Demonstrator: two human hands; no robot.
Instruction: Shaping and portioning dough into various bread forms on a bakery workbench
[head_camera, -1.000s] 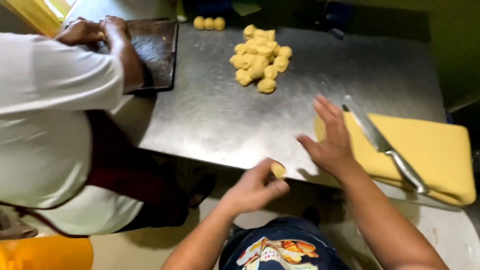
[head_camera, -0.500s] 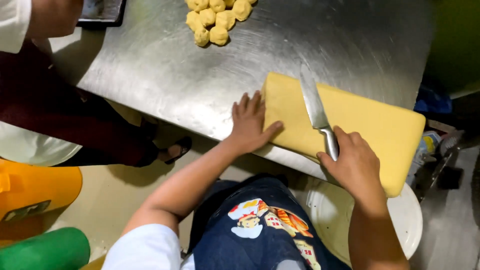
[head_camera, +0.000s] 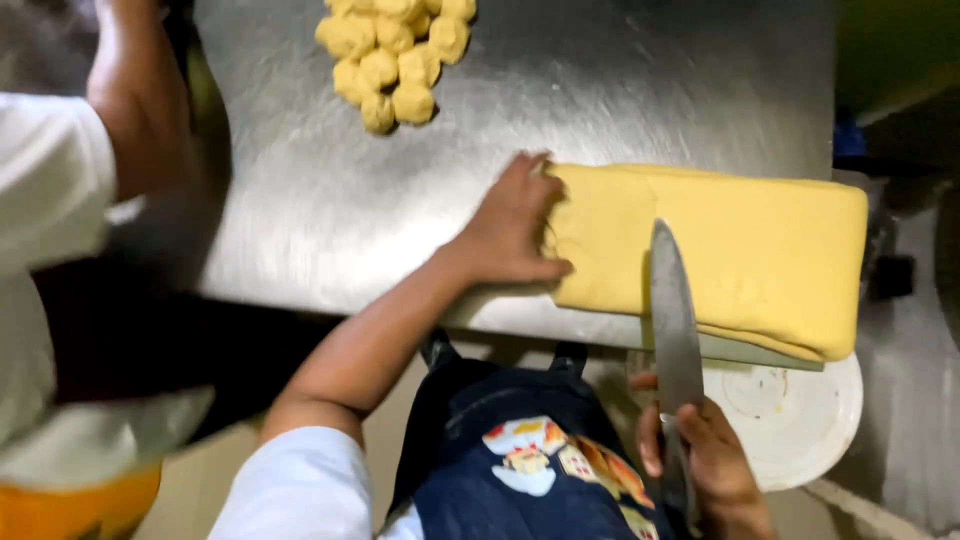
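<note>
Head view, looking straight down on a steel table (head_camera: 300, 200). Left hand (head_camera: 510, 225) laid flat on the table at the left end of a thick yellow slab of dough (head_camera: 720, 250), fingers together and pressed against the slab's edge, thumb stretched along its near side. Slab lying across the right part of the table, its near edge overhanging the table's front rim a little. Right hand (head_camera: 700, 460) low in the picture, below the table's edge, closed around the handle of a long knife (head_camera: 675, 320). Blade pointing away from the body, lying over the near part of the slab, tip reaching about to its middle; contact between blade and dough impossible to judge from here. Heap of small round dough balls (head_camera: 395, 50) at the far side of the table, well apart from the slab. White round bucket lid (head_camera: 800, 420) on the floor under the slab's overhanging corner, just right of the knife hand. Dark blue apron (head_camera: 520, 450) with a colourful picture between the two arms. At the left edge, a co-worker in a white sleeve (head_camera: 50, 180), bare forearm (head_camera: 135, 100) reaching toward the table's far left corner, hand out of the picture.
</note>
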